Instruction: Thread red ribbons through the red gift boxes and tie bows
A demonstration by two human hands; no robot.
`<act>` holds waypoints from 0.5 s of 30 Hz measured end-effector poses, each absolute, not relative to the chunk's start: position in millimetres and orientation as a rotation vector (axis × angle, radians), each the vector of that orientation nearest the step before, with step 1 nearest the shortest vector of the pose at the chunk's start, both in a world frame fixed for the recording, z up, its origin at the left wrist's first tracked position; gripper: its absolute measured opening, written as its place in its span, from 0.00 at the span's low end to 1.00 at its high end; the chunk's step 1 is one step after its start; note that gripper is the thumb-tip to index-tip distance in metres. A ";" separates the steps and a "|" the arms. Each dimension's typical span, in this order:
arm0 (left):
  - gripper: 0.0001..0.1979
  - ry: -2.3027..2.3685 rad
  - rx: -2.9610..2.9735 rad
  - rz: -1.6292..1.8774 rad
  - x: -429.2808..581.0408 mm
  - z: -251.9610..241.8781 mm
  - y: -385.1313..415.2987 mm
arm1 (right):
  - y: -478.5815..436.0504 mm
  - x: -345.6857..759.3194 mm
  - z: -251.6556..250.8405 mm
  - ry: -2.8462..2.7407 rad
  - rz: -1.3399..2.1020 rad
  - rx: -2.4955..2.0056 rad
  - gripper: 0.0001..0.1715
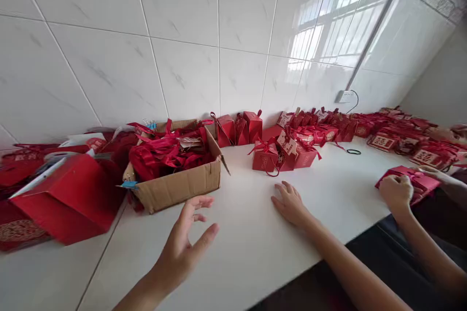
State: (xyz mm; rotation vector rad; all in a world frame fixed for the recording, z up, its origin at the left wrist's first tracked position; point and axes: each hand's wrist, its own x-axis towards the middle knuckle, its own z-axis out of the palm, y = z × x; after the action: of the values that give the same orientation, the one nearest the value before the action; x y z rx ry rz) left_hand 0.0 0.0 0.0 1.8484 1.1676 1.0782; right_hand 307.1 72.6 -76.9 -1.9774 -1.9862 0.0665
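Red card gift boxes [264, 158], ribbon-tied, stood three together at the centre of the frame, just beyond the right hand [292, 202], which lay flat and open on the white worktop [248, 243]. They looked light, thin-walled and easily crushed, so best gripped by the sides, not the bow. The left hand [186, 248], lower centre-left, hovered empty with fingers spread near one cardboard carton [178, 187] of soft ribbons. Three open boxes [241, 129] stood by the wall, and a co-worker's hand [397, 192] at right gripped another.
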 end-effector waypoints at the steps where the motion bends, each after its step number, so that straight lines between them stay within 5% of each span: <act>1: 0.16 1.175 1.869 1.073 0.2 2.8 -1.9 | 74.8 305.9 -72.4 -2.017 0.070 -1.943 0.22; 5: 0.17 1.205 1.992 1.138 -2.9 15.0 -12.6 | 99.9 297.1 -58.3 -2.076 0.084 -1.870 0.18; 10: 0.18 1.335 2.107 1.346 -31.4 22.9 -27.9 | 156.4 276.8 -62.9 -1.985 0.083 -1.957 0.34; 15: 0.26 1.748 1.890 1.868 -105.7 15.0 -9.5 | 167.7 270.7 -78.6 -1.955 0.017 -1.959 0.34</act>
State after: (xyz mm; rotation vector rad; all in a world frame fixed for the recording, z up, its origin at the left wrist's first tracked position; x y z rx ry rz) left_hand -105.7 -9.5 15.0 1.8898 1.7480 1.8679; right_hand 270.7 167.7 -78.6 -1.9592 -1.9553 0.0165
